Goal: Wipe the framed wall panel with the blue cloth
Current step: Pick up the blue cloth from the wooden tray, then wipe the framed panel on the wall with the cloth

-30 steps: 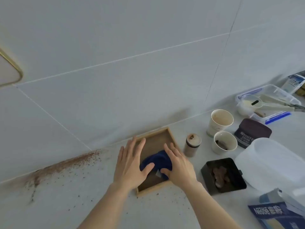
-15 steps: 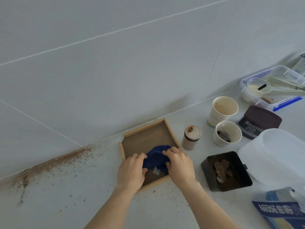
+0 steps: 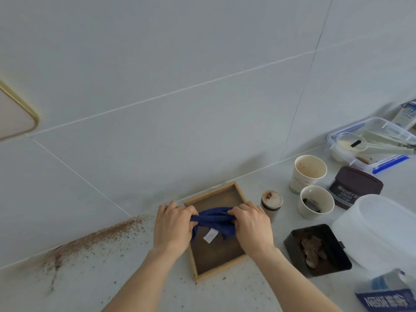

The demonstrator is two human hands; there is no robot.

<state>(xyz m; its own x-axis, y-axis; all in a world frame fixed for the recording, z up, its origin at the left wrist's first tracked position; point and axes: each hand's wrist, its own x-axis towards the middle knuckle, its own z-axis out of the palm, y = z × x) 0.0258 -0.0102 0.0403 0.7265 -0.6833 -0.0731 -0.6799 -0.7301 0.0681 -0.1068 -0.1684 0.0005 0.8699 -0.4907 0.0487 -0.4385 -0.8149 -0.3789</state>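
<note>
A dark blue cloth (image 3: 213,220) with a white label hangs stretched between both my hands, just above a wood-rimmed brown tray (image 3: 238,192) on the counter. My left hand (image 3: 173,226) grips the cloth's left end and my right hand (image 3: 253,224) grips its right end. A beige wall panel (image 3: 13,115) with a thin gold frame shows at the far left edge, high on the tiled wall and well away from both hands.
Brown powder (image 3: 90,239) is spilled along the wall's foot at left. Right of the tray stand a small jar (image 3: 271,203), two paper cups (image 3: 308,172), a cocoa tin (image 3: 355,188), a black tub (image 3: 317,248), a white container (image 3: 380,228), a clear box (image 3: 369,140) and a Nestle carton (image 3: 387,296).
Both hands closed on the cloth in the tray, lifted it and pulled it out between them. The view tilted back up, so the framed panel shows again at left.
</note>
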